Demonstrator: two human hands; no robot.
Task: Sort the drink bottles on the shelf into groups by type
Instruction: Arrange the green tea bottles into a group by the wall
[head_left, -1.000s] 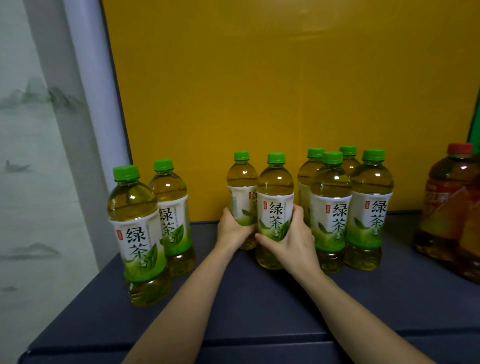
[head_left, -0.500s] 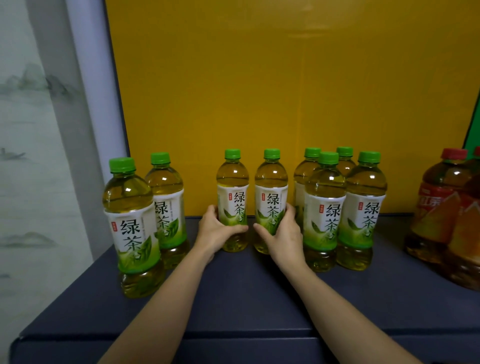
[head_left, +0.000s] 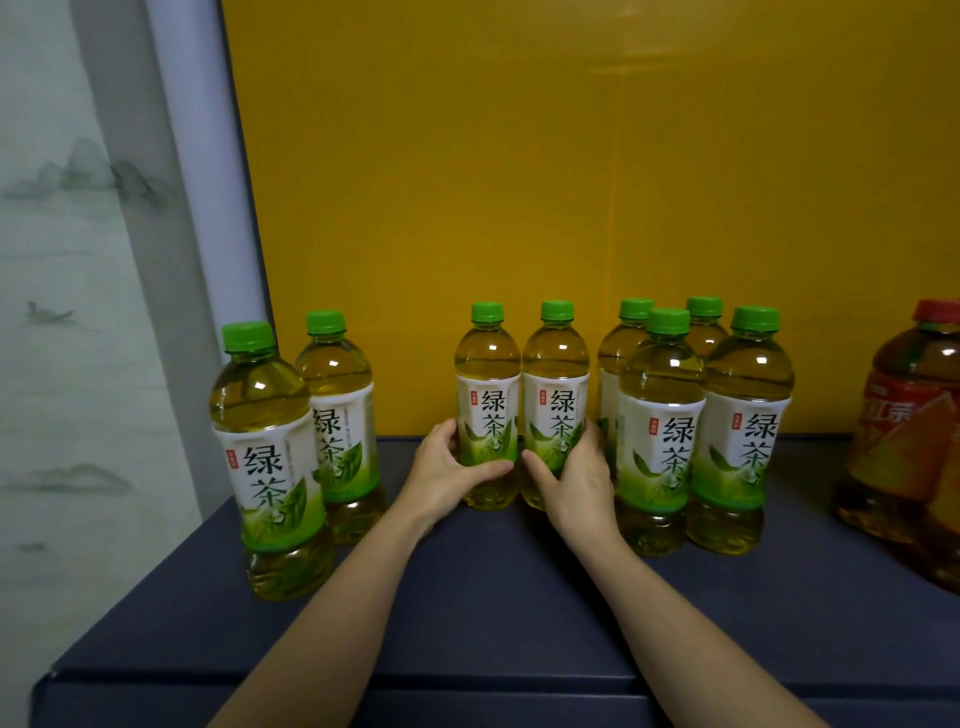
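Now left grip (head_left: 445, 475) curls round one green-tea bottle (head_left: 487, 374), right grip (head_left: 577, 483) round adjacent bottle (head_left: 555, 374).

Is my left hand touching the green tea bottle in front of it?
Touching. Head view: the left hand curls round the green tea bottle, thumb across its front.

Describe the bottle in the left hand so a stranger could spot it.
Against the yellow wall, on the dark shelf, two green tea bottles stand side by side in the middle. It is the left bottle of these, the only one the left hand holds.
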